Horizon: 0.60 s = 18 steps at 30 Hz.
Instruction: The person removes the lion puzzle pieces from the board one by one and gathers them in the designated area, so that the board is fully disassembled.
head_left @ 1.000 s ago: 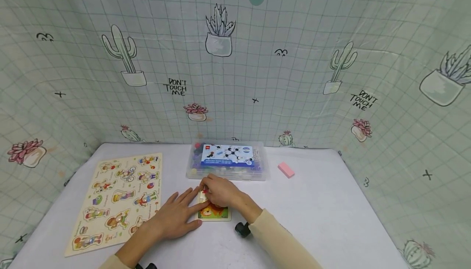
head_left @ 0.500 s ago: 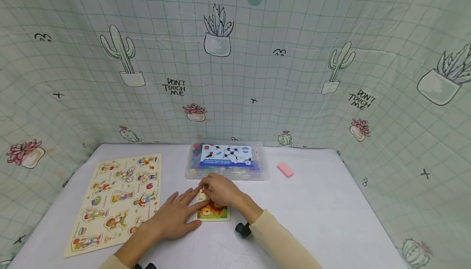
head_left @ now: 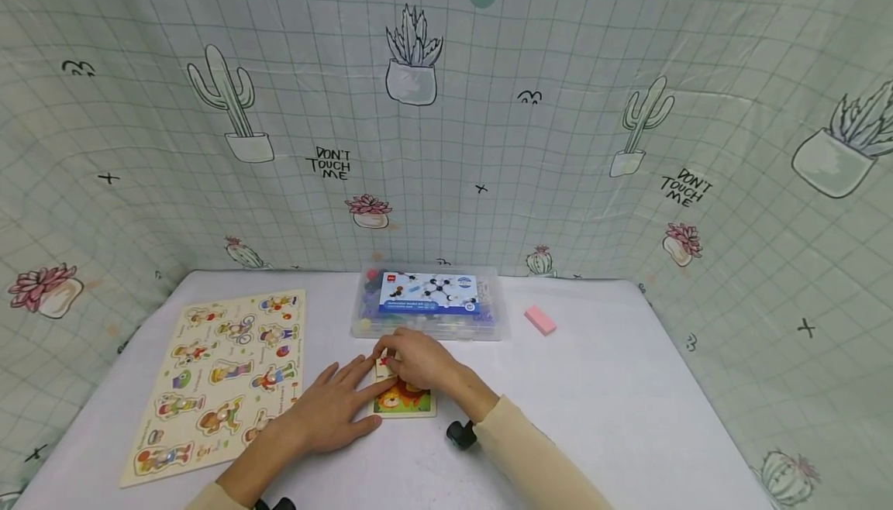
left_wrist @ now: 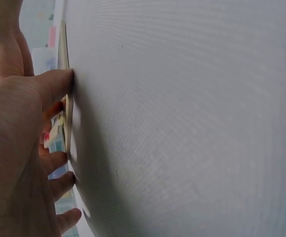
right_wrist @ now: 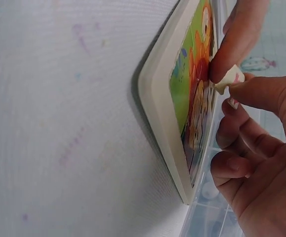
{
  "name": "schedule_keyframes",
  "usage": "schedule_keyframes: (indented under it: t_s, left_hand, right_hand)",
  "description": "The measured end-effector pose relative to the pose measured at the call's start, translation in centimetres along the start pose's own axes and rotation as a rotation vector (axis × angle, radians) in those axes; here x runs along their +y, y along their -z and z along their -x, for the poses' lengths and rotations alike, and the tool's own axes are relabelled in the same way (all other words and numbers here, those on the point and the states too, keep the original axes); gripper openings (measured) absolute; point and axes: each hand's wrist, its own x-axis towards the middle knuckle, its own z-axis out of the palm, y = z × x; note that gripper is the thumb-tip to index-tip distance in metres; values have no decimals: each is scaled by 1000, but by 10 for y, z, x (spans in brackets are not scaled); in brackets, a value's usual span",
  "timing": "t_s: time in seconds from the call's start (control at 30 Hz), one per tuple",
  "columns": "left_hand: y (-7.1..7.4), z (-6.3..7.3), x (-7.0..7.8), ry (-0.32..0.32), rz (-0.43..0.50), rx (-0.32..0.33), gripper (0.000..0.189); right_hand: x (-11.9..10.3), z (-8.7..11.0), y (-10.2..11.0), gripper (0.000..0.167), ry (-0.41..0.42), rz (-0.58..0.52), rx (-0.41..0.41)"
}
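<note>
Pinching piece (right_wrist: pixel 233 75) — clearest from right wrist

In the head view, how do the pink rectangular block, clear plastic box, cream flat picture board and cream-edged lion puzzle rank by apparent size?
Largest to smallest:
cream flat picture board
clear plastic box
cream-edged lion puzzle, partly hidden
pink rectangular block

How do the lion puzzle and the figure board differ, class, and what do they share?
The lion puzzle is much smaller than the figure board. The lion puzzle shows a green and orange picture, while the figure board has separate figures across a pale ground. Both rest on the white table.
</note>
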Motion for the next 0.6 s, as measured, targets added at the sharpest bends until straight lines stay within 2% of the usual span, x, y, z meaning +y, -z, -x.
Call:
schedule_keyframes:
  t_s: [0.33,0.6]
  left_hand:
    - [1,-2,1,3,-20,-13,58]
    - [2,-1,1,0,-22,-16,57]
  right_hand:
    - [0,1,1,23,-18,-9,2]
    - [1,1,1,22,-15,-104,-6]
